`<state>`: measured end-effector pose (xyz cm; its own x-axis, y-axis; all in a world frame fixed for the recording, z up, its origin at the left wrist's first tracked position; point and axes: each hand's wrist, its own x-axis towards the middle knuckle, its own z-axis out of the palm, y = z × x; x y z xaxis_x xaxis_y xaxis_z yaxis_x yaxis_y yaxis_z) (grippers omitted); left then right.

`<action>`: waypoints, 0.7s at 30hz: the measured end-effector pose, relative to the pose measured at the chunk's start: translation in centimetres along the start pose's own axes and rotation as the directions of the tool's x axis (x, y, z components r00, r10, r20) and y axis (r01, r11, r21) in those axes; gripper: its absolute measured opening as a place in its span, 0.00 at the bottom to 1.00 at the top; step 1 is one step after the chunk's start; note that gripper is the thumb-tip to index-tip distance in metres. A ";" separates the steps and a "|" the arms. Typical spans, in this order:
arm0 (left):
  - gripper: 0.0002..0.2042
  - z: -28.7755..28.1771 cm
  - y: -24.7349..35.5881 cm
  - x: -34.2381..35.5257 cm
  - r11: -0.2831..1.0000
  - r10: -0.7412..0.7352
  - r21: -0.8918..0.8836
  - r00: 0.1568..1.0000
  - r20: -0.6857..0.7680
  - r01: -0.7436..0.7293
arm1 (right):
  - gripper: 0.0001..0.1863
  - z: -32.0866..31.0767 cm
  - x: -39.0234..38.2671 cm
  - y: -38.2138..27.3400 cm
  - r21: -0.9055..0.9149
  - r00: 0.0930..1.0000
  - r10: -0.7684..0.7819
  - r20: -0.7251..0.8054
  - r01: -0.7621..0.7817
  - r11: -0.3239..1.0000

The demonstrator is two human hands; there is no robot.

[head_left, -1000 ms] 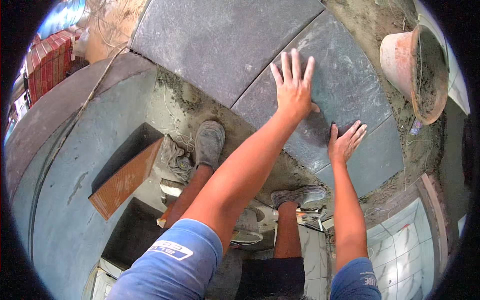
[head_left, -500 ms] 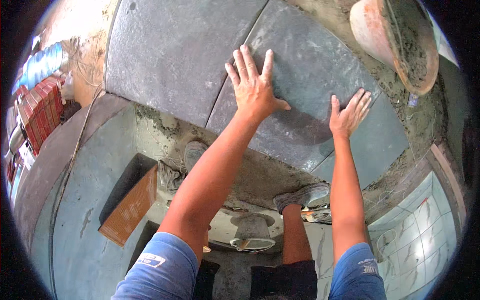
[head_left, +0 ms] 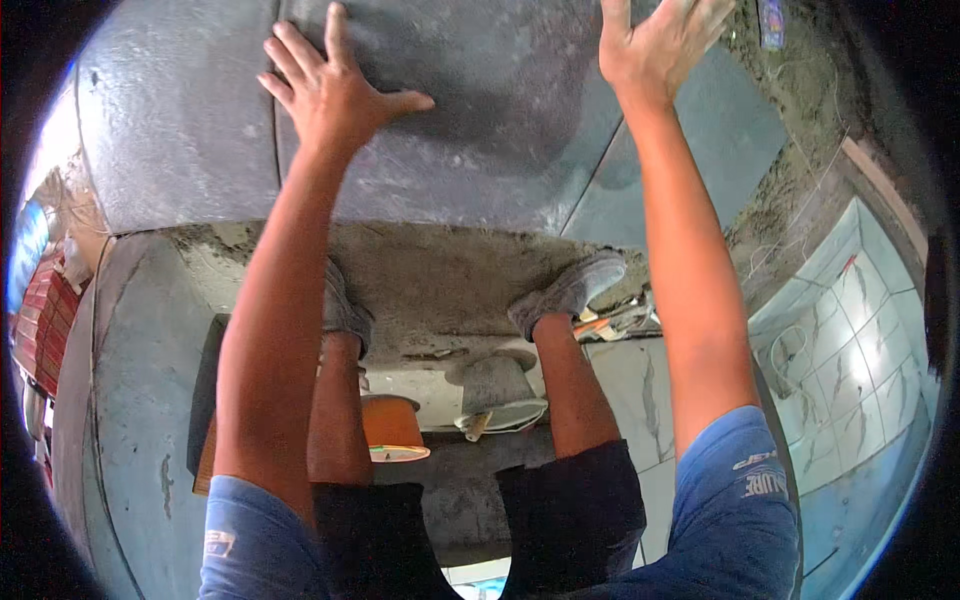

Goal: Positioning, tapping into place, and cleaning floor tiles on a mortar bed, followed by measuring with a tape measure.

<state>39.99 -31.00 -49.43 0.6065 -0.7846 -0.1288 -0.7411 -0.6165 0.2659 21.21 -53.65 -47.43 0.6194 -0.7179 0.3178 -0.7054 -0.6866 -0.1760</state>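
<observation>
A large dark grey floor tile (head_left: pixel 470 150) lies in front of me, with another grey tile (head_left: pixel 170 140) joined on its left and a smaller cut tile (head_left: pixel 715 165) on its right. My left hand (head_left: pixel 330 95) rests flat on the large tile by the left joint, fingers spread and thumb pointing right. Over the right joint my right hand (head_left: pixel 655 55) lies with its thumb apart, its fingertips partly cut off by the upper edge of the view. Neither hand holds anything.
Rough mortar (head_left: pixel 430 270) borders the tiles on my side, where my shoes (head_left: pixel 570 290) stand. Nearer are a grey bucket (head_left: pixel 495 390) and an orange bucket (head_left: pixel 390 425). Marbled white tiles (head_left: pixel 840 390) are at the right; red boxes (head_left: pixel 45 315) are stacked far left.
The view has turned and dropped toward my legs, so the tiles sit higher and the mortar basin has left the picture. Both hands stay at about the same spots on the tiles.
</observation>
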 end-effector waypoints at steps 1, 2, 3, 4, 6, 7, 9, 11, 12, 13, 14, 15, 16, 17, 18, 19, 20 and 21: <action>0.69 -0.3 0.2 0.1 1.000 -0.002 0.015 1.000 0.027 0.001 | 0.51 0.2 -0.2 -0.2 -0.016 0.996 0.026 -0.090 -0.027 0.999; 0.69 0.1 1.0 0.2 1.000 -0.007 0.008 0.999 0.045 0.006 | 0.51 0.2 -2.7 0.2 -0.039 0.996 0.018 -0.086 -0.022 0.999; 0.69 0.6 1.5 0.1 1.000 0.001 -0.003 0.999 0.046 -0.001 | 0.53 0.5 -6.7 0.5 -0.018 0.995 0.017 0.101 -0.016 1.000; 0.69 1.1 1.7 0.2 1.000 0.005 -0.001 0.999 0.032 -0.005 | 0.55 1.2 -9.0 0.7 0.015 0.962 0.012 0.274 -0.017 1.000; 0.69 0.8 1.4 -0.7 1.000 0.015 0.013 0.998 0.059 -0.015 | 0.55 0.9 -10.8 -0.1 0.016 0.955 0.004 0.298 -0.009 1.000; 0.69 0.8 1.4 -0.3 1.000 0.010 0.010 0.999 0.052 -0.011 | 0.55 1.0 -11.2 -0.1 0.014 0.954 -0.023 0.300 0.019 1.000; 0.69 0.9 1.5 -0.1 1.000 0.003 0.015 0.998 0.071 -0.004 | 0.55 0.8 -12.3 0.1 0.018 0.945 -0.013 0.327 0.007 1.000; 0.69 0.9 0.9 -0.2 0.999 0.016 0.042 0.997 0.069 -0.019 | 0.52 0.1 -11.7 -0.4 0.102 0.954 -0.062 0.294 0.033 0.994; 0.69 1.0 0.5 -0.4 0.998 0.019 0.065 0.997 0.069 -0.024 | 0.52 -0.4 -10.1 -0.5 0.100 0.954 -0.049 0.296 0.020 0.995; 0.69 0.6 0.2 -0.2 0.996 0.038 0.083 0.997 0.073 -0.044 | 0.51 -1.3 -7.5 -0.8 0.091 0.973 0.016 0.228 -0.037 0.995; 0.69 0.5 -0.2 -0.1 0.995 0.049 0.087 0.995 0.083 -0.056 | 0.51 -1.9 -5.9 -0.9 0.081 0.983 0.081 0.163 -0.095 0.992; 0.69 0.6 -0.1 0.2 0.994 0.065 0.079 0.996 0.067 -0.070 | 0.51 -1.3 -5.0 0.2 -0.006 0.999 0.045 0.019 -0.045 0.999; 0.69 0.5 0.0 0.5 0.994 0.080 0.076 0.995 0.053 -0.083 | 0.51 -0.7 -5.9 0.7 -0.014 0.998 0.056 0.022 -0.056 0.998; 0.69 0.6 0.5 0.7 0.994 0.072 0.083 0.995 0.068 -0.078 | 0.52 -0.3 -7.4 1.1 0.005 0.995 0.028 0.093 -0.029 1.000; 0.69 1.3 0.8 0.2 0.994 0.080 0.071 0.994 0.076 -0.085 | 0.52 -0.2 -9.0 1.4 0.027 0.987 -0.001 0.163 -0.003 1.000; 0.69 1.5 0.5 0.0 0.991 0.093 0.093 0.993 0.068 -0.099 | 0.53 -0.4 -10.1 0.6 0.029 0.969 0.034 0.243 -0.042 0.999; 0.69 1.7 0.2 0.1 0.987 0.106 0.113 0.993 0.058 -0.112 | 0.53 -0.7 -10.7 0.2 0.035 0.971 0.043 0.235 -0.052 0.998; 0.69 1.7 0.0 0.4 0.991 0.097 0.081 0.992 0.075 -0.103 | 0.53 -1.0 -11.0 0.1 0.037 0.949 0.038 0.312 -0.052 0.998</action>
<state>39.70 -31.39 -51.12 0.5082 -0.8435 -0.1741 -0.8207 -0.5355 0.1992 13.96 -45.69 -49.98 0.6687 -0.7435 0.0045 -0.7236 -0.6521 -0.2264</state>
